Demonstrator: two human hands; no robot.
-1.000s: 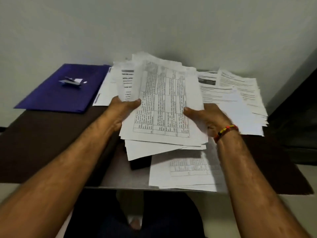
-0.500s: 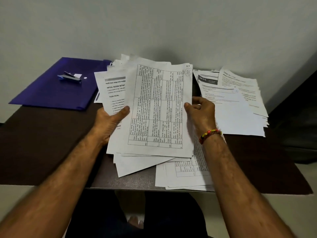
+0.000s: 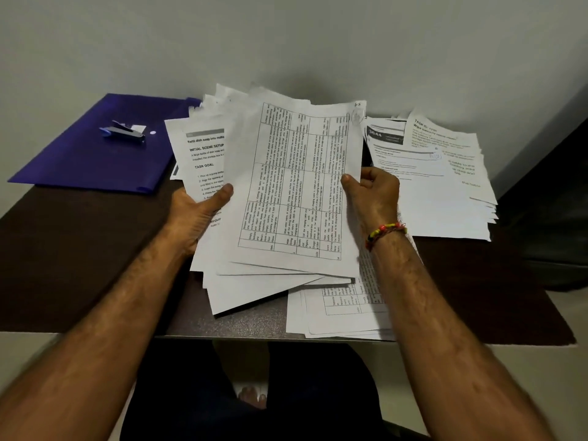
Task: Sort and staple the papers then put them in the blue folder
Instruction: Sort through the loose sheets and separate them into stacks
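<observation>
A loose fan of thin white printed sheets (image 3: 286,192) is raised above the dark bench (image 3: 79,249). The left hand (image 3: 194,214) and right hand (image 3: 375,195) each close their grip on its edges, thumbs on top. The glossy blue folder (image 3: 95,154) lies far left, under the stapler (image 3: 124,132).

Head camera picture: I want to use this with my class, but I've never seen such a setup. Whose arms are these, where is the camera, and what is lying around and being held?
There is no machine here: the arms belong to a person wearing a camera on the head, looking forward and down. The left hand and right hand together hold a fanned bundle of printed sheets; the top one carries a table. On the dark table lie a blue folder at far left with a stapler on it, a pile of papers at right, and more sheets at the near edge.
</observation>
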